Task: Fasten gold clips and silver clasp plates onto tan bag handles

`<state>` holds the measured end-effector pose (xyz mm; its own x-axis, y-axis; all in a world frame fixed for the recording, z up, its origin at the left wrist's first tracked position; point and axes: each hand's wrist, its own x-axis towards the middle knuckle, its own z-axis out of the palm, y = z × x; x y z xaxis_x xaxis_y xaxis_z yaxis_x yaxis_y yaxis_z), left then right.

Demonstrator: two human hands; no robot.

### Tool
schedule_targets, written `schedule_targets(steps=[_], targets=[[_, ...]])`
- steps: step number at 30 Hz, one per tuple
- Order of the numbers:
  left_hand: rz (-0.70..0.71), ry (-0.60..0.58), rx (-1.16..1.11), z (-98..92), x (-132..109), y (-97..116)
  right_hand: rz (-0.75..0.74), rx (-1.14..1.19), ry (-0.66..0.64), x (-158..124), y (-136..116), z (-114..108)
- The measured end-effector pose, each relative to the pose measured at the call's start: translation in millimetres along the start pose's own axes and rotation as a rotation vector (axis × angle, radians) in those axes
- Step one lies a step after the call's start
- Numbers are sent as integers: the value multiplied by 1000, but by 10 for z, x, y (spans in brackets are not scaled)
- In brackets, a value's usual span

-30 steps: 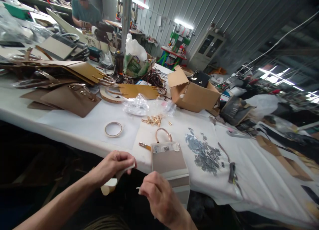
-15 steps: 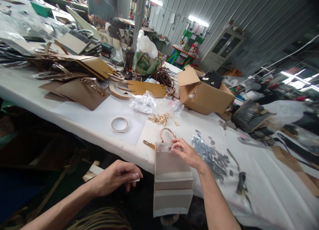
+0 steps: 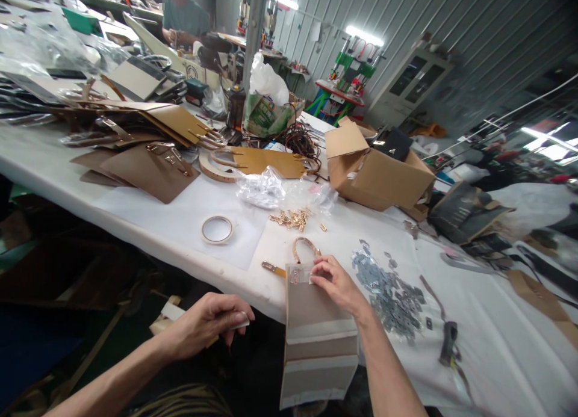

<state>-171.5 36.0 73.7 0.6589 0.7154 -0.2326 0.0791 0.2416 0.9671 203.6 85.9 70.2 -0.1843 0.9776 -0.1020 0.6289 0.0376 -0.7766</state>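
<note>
A flat grey-beige bag panel [image 3: 311,308] with pale bands across it hangs over the table's near edge. Its handle [image 3: 306,246] loops up at the top, and a strap with a metal fitting [image 3: 273,268] sticks out on the left. My right hand [image 3: 332,278] is closed in a pinch on a small piece of clear tape [image 3: 298,275] along the panel's top edge. Left of the panel, in the air before the table, my left hand [image 3: 217,318] is closed on a small white strip [image 3: 244,324], apart from the panel.
A tape roll [image 3: 217,230], gold-coloured fittings [image 3: 291,218], clear plastic bags [image 3: 280,188] and grey metal plates [image 3: 391,293] lie on the white table. Brown bag pieces [image 3: 149,170] are piled left. A cardboard box [image 3: 383,176] stands right. A person [image 3: 184,17] sits far back.
The view has shifted slightly, so the table's things appear a little further right and lower. Both hands keep their pinches; my right hand is still at the panel's top edge.
</note>
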Motion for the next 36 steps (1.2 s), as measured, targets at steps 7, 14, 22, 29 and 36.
schedule_targets(steps=[7, 14, 22, 29, 36], targets=[[56, 32, 6, -33, 20, -3, -1, 94, 64, 99, 165, 9], [73, 110, 88, -92, 61, -76, -157, 2, 405, 24, 239, 325], [144, 121, 161, -35, 60, 349, -142, -68, 608, -92, 151, 416], [152, 9, 357, -68, 64, 520, -410, -85, 362, -308, -999, 601], [184, 30, 615, -80, -82, 515, -606, -386, 122, -336, -1508, 1086]])
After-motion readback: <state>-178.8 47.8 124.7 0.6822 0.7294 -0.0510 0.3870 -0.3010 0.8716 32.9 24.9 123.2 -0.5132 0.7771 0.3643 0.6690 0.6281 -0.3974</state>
